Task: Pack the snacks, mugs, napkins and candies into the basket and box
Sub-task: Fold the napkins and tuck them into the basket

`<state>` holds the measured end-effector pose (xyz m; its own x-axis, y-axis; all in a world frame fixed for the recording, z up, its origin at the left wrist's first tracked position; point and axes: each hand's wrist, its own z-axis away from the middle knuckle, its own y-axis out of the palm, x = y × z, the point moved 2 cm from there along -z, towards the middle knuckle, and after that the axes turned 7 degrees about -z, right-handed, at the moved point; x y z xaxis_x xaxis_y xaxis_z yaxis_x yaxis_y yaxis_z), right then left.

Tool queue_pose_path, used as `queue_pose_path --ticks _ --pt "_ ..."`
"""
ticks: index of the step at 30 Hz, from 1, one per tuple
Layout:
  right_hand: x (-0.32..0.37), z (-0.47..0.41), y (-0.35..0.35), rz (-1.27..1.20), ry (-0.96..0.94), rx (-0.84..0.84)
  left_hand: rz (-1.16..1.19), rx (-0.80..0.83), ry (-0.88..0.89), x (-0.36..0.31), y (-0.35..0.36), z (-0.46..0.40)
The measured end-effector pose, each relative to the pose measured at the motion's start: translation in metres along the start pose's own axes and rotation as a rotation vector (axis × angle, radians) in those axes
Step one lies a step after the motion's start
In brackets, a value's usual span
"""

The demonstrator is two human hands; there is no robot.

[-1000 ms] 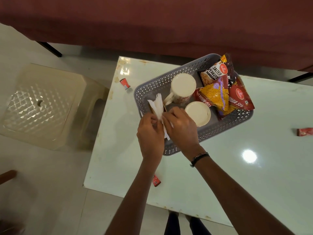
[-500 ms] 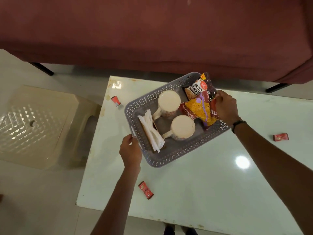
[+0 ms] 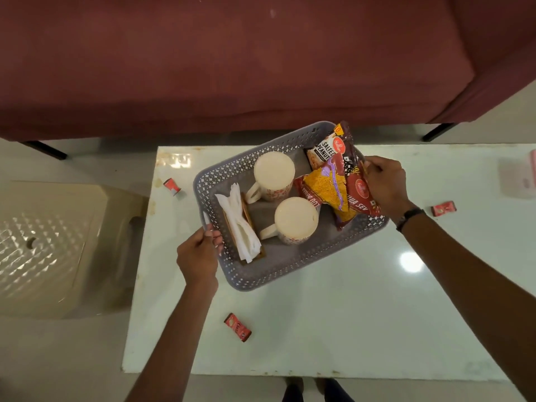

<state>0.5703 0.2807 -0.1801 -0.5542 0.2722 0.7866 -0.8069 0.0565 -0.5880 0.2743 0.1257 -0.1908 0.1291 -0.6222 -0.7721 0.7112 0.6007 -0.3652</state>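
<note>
A grey perforated basket [image 3: 278,274] sits on the glossy white table [image 3: 333,329]. Inside it stand two cream mugs [image 3: 274,175] [image 3: 295,220], a wooden holder with white napkins [image 3: 242,227] at the left end, and several snack packets [image 3: 336,184] at the right end. My left hand [image 3: 198,256] grips the basket's left rim. My right hand [image 3: 383,182] holds the right rim beside the packets. Three red candies lie loose on the table: one [image 3: 237,331] near the front, one [image 3: 172,186] at the left, one [image 3: 443,208] at the right.
A maroon sofa [image 3: 261,59] runs along the far side of the table. A beige plastic stool [image 3: 58,245] stands on the floor at the left. A pale pink box [image 3: 519,177] shows at the table's right edge.
My hands left the napkins. The left one took the basket's left rim, the right one went to the right rim by the packets. The view has shifted, the basket now lower in frame.
</note>
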Motion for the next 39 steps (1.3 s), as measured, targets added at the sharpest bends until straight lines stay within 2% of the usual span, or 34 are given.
queue_pose_path --ticks 8,16,25,39 --pt "-0.036 0.065 -0.094 -0.045 0.07 -0.106 -0.067 0.11 0.109 -0.022 0.02 0.048" --pt "-0.108 0.107 -0.143 -0.094 0.225 -0.165 -0.179 0.133 0.12 0.017 0.061 0.093" --pt "-0.161 0.11 -0.135 -0.151 0.273 -0.132 -0.294 0.02 0.114 0.052 0.09 0.106" --pt "-0.165 0.083 -0.113 -0.19 0.271 -0.118 -0.296 -0.008 0.081 0.046 0.107 0.073"
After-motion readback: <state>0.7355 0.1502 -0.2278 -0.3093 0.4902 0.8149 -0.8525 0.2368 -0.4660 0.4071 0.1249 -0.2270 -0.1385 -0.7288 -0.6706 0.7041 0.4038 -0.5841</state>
